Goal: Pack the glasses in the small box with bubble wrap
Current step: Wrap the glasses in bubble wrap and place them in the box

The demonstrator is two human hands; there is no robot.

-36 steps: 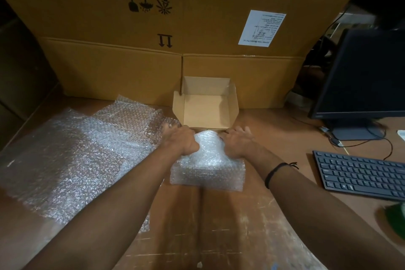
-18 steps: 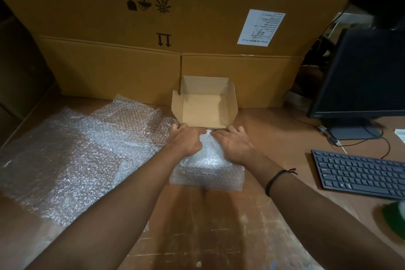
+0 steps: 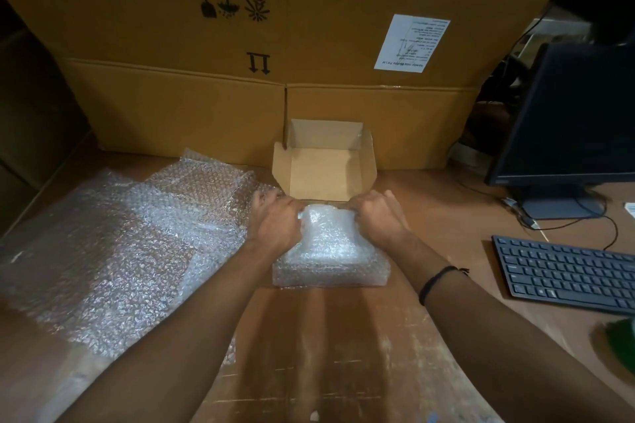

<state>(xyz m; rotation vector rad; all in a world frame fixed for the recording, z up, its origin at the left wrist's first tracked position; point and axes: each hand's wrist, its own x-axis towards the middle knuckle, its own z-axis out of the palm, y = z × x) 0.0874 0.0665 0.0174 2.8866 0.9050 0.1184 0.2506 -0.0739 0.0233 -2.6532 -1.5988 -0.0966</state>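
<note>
Bubble-wrapped bundle (image 3: 331,251) is gripped at far corners by my left hand (image 3: 275,223) and right hand (image 3: 379,218), parted again; boxing appears next.

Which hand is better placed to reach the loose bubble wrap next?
Left. The left hand grips the wrapped bundle right beside the loose bubble wrap, which spreads out to its left. The right hand grips the bundle's other side, farther away.
</note>
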